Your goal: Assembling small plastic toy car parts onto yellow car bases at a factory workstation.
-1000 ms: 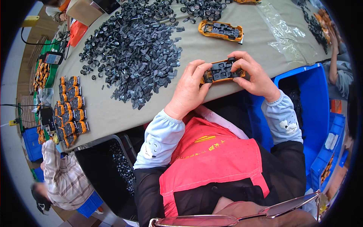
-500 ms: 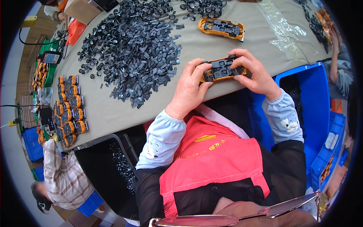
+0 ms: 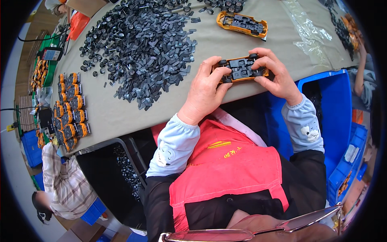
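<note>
An orange toy car [image 3: 242, 68] lies upside down between my hands, its black underside and wheels facing up. At its left end, my left hand [image 3: 206, 88] grips it with thumb and fingers around the wheels there. My right hand [image 3: 275, 74] pinches the opposite end, its fingers at the wheels on that side. Part of the car body is hidden by my fingers. Just beyond it on the table, a second orange toy car [image 3: 242, 24] rests underside up, touched by neither hand.
A big heap of small dark parts [image 3: 153, 56] covers the cloth-topped table [image 3: 117, 121], with wheel axles [image 3: 90, 44] along its left side. Several orange cars [image 3: 70, 111] stand in rows at the left. Below the edge are a black bin [image 3: 109, 181] and a blue bin [image 3: 334, 105]. Co-workers sit at both sides.
The view has shifted slightly, so the table's things sit a little differently in the picture. Both hands still hold the same car, and more of its left-end wheels shows.
</note>
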Demonstrator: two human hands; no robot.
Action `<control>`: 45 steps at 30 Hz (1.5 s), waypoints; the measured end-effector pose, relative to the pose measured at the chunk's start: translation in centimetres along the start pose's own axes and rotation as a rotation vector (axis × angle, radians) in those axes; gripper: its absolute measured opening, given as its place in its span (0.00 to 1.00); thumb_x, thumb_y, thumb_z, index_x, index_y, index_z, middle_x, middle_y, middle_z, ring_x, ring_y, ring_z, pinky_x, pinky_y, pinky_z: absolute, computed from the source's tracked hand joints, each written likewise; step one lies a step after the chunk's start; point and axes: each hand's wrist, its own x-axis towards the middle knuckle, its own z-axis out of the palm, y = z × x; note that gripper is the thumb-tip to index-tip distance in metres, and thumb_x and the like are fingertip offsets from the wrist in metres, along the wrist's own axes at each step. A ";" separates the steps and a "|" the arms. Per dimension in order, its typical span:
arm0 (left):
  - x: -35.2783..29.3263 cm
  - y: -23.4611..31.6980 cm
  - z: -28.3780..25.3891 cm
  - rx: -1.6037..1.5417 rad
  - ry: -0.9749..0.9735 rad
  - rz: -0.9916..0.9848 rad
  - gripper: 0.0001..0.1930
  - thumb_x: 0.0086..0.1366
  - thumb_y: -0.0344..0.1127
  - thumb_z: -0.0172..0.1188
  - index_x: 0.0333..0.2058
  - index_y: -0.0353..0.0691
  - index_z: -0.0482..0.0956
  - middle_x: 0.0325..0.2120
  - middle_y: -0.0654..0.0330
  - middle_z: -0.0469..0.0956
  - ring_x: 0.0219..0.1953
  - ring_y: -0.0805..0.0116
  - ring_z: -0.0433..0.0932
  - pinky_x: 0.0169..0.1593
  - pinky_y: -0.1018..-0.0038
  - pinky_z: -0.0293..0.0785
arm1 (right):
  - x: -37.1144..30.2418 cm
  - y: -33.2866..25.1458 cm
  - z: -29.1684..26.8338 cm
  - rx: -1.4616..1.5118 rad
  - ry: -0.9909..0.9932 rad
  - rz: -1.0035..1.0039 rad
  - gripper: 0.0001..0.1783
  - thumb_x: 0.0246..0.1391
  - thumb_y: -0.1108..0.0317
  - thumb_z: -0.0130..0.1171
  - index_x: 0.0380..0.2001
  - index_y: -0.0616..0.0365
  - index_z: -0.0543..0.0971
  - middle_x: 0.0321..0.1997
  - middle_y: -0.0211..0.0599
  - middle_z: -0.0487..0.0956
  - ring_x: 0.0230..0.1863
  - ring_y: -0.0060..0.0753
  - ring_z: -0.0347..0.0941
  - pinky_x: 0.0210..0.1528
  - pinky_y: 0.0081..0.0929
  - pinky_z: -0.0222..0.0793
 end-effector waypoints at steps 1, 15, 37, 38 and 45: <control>0.0 0.0 0.0 0.005 -0.004 0.000 0.19 0.54 0.24 0.70 0.46 0.39 0.79 0.55 0.50 0.70 0.54 0.50 0.75 0.55 0.63 0.76 | 0.0 0.0 0.0 0.003 0.004 -0.001 0.15 0.46 0.75 0.61 0.41 0.57 0.77 0.61 0.44 0.71 0.57 0.44 0.73 0.58 0.35 0.69; 0.1 0.0 -0.1 -0.039 0.035 0.024 0.31 0.53 0.23 0.70 0.56 0.41 0.72 0.55 0.47 0.71 0.57 0.46 0.73 0.58 0.61 0.73 | 0.2 0.3 0.1 0.038 0.009 -0.017 0.22 0.45 0.74 0.63 0.48 0.57 0.76 0.59 0.45 0.72 0.59 0.45 0.72 0.61 0.35 0.68; 0.0 0.2 -0.7 0.189 -0.079 0.034 0.37 0.51 0.27 0.74 0.61 0.36 0.69 0.54 0.47 0.73 0.58 0.46 0.71 0.63 0.59 0.65 | -19.4 3.3 -13.0 -0.089 0.788 0.593 0.12 0.62 0.69 0.60 0.47 0.61 0.81 0.42 0.29 0.84 0.44 0.22 0.78 0.50 0.23 0.73; 0.1 0.1 -0.6 0.179 -0.083 0.036 0.37 0.51 0.27 0.73 0.61 0.36 0.69 0.54 0.46 0.72 0.58 0.46 0.70 0.63 0.59 0.65 | -23.2 4.9 -12.9 -0.180 0.801 0.724 0.11 0.61 0.69 0.61 0.45 0.61 0.82 0.40 0.29 0.84 0.43 0.21 0.78 0.49 0.23 0.73; 0.3 0.3 -0.7 0.176 -0.135 -0.009 0.36 0.52 0.25 0.72 0.61 0.35 0.68 0.55 0.47 0.71 0.59 0.49 0.70 0.64 0.60 0.64 | -34.9 15.4 -8.6 -0.591 0.435 1.039 0.12 0.55 0.68 0.60 0.42 0.53 0.84 0.43 0.39 0.85 0.45 0.49 0.80 0.49 0.40 0.76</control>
